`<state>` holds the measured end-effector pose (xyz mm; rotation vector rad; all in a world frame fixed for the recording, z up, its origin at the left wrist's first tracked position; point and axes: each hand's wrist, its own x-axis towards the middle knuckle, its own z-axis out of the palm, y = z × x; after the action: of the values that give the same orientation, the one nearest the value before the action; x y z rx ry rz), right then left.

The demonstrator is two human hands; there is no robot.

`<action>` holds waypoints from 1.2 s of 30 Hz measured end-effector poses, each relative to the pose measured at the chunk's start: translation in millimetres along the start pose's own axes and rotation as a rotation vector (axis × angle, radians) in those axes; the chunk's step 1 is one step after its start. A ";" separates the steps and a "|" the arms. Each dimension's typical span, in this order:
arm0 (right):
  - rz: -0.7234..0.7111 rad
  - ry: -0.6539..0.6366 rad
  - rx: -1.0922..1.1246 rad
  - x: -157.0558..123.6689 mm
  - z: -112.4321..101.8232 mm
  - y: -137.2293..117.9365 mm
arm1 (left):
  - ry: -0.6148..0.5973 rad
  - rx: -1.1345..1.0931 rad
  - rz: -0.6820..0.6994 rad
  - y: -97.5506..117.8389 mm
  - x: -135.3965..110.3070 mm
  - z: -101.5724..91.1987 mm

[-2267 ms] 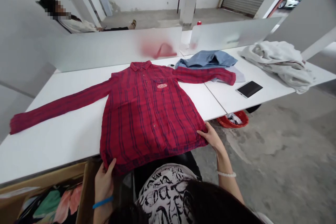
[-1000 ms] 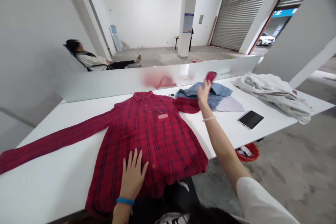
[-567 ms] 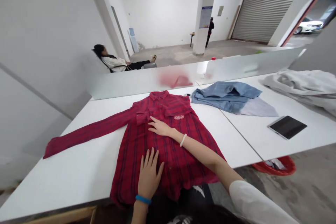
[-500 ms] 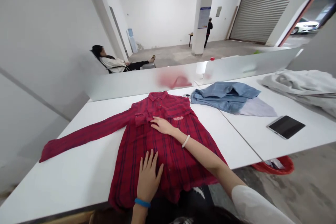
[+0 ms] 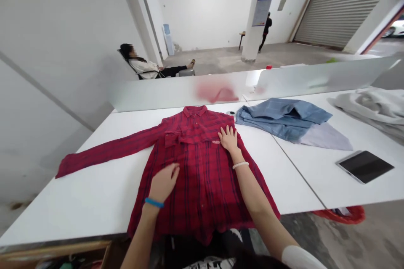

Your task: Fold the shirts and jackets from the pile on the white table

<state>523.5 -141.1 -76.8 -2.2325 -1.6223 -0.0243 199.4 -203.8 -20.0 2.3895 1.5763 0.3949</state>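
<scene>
Head view: a red plaid shirt point(image 5: 205, 193) lies spread on a white table point(image 5: 94, 201), one sleeve point(image 5: 176, 138) folded across its front; left hand point(image 5: 164, 183) rests flat, fingers together, holding nothing — right hand point(image 5: 229, 139) lies open, fingers spread, beside the chest badge point(image 5: 216, 141).

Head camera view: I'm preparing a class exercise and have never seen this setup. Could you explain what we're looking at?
This picture comes from one camera worn on a person's head, looking forward and down, so the two bare arms are the wearer's. The left hand, with a blue wristband, and the right hand, with a white bead bracelet, lie flat on a red plaid long-sleeved shirt, holding nothing. The shirt is spread on a white table, near a blue denim garment and a black tablet.
</scene>
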 end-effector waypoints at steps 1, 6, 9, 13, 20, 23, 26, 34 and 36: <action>-0.002 -0.005 -0.010 0.5 0.1 0.0 | 0.061 0.014 -0.012 -2.8 18.7 -3.1; -0.021 -0.012 0.001 -0.1 -2.5 8.7 | 0.083 0.072 0.073 -24.8 80.3 8.9; 0.015 -0.012 0.049 -0.3 -3.0 22.3 | 0.061 0.027 0.058 -43.7 82.2 16.3; 0.054 -0.012 0.121 1.7 -4.1 33.5 | 0.153 -0.159 -0.102 -82.2 78.4 0.0; 0.083 -0.086 -0.048 0.8 -12.3 25.2 | 0.493 -0.097 -0.841 -199.0 56.0 -79.7; 0.092 -0.091 -0.069 1.0 -15.1 24.0 | 0.521 -0.058 -1.067 -232.4 35.8 -97.3; 0.088 -0.047 -0.089 0.3 -17.1 20.1 | 0.498 -0.030 -1.132 -242.8 26.7 -93.1; -0.270 0.079 -0.102 -13.2 -7.4 -34.6 | 0.507 0.040 -1.060 -232.5 49.0 -75.3; -0.314 0.016 -0.096 -15.9 -0.9 -42.4 | 0.500 0.035 -1.046 -232.0 56.2 -83.2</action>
<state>479.4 -144.8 -67.3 -2.0145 -1.9838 -0.2070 -7.3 -58.2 -19.5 1.1981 2.7432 0.7269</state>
